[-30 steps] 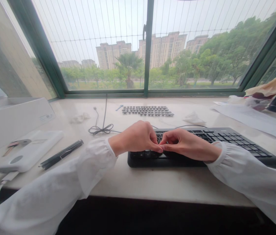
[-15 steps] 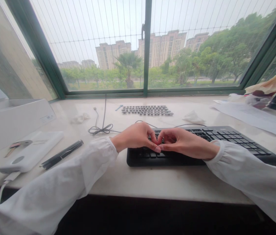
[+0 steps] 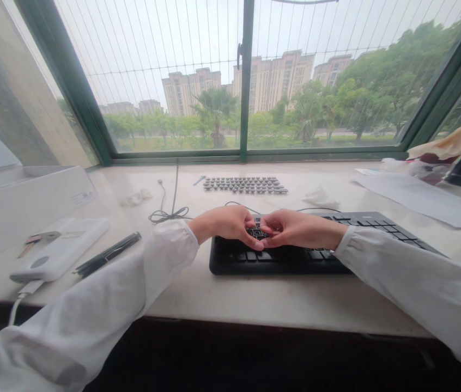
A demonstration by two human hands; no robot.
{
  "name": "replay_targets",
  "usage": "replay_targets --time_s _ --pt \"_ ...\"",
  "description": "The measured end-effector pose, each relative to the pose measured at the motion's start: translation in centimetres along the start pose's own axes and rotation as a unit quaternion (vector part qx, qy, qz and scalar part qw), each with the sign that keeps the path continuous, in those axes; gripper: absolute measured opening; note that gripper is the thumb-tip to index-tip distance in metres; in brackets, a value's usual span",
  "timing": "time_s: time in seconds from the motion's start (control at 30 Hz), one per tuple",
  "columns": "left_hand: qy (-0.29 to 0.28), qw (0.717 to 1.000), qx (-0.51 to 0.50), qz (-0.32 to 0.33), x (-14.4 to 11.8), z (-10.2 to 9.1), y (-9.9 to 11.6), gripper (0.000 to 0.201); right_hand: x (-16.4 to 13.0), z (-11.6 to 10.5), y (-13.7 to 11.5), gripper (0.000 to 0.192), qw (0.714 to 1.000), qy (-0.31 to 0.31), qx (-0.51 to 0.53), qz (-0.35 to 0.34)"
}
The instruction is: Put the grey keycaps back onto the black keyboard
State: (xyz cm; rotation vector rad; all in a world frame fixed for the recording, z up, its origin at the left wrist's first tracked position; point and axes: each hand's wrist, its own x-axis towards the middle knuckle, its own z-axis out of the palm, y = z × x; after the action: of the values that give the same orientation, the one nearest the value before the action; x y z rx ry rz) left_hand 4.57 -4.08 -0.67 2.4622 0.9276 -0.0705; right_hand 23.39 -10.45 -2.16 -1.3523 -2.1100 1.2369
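Where keyboard (image 3: pixel 296 256) nears sill edge (image 3: pixel 255 318), both hands.

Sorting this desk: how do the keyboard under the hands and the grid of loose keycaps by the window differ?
The keyboard lies near, under both hands; the keycaps lie farther back, untouched. The keyboard is one long body; the keycaps are separate pieces in rows. Both are dark.

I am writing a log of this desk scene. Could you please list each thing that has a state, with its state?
Keyboard: flat on the sill, some keys missing near the hands.
Loose keycaps: laid in rows, apart from the keyboard.
Left hand: fingertips pinched over the keys.
Right hand: fingertips pinched, meeting the left.
Cable: coiled, its end lying free.
Window: closed.
Power bank: lying flat, cable plugged in.
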Motion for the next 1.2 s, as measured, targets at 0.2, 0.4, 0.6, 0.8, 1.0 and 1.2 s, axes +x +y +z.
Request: replay_targets --time_s 0.2,0.4,0.6,0.8,1.0,1.2 --pt "-0.023 0.999 0.048 0.001 0.5 -0.6 0.3 0.064 0.2 -0.2 0.0 0.041 1.000 -0.006 -0.027 -0.001" --pt "-0.035 0.997 0.069 0.022 0.6 -0.8 0.7 0.059 0.1 0.0 -0.5 0.042 0.998 -0.001 -0.068 -0.005" --pt "-0.012 0.999 0.039 0.034 0.2 -0.3 0.4 0.060 -0.4 0.5 -0.4 0.041 0.998 0.006 -0.058 -0.032" --pt "0.003 0.996 -0.075 0.054 -0.7 -0.2 -0.4 0.054 -1.2 0.3 -0.6 0.034 0.999 0.027 -0.014 -0.035" --pt "0.118 0.981 -0.139 0.074 -1.2 -0.6 -0.9 0.053 -1.9 0.0 -1.0 0.027 0.984 0.121 -0.107 -0.070" --pt "0.205 0.969 -0.131 0.042 -0.6 0.0 -1.5 0.050 -2.4 0.6 -1.0 0.023 0.931 0.115 -0.284 -0.198"
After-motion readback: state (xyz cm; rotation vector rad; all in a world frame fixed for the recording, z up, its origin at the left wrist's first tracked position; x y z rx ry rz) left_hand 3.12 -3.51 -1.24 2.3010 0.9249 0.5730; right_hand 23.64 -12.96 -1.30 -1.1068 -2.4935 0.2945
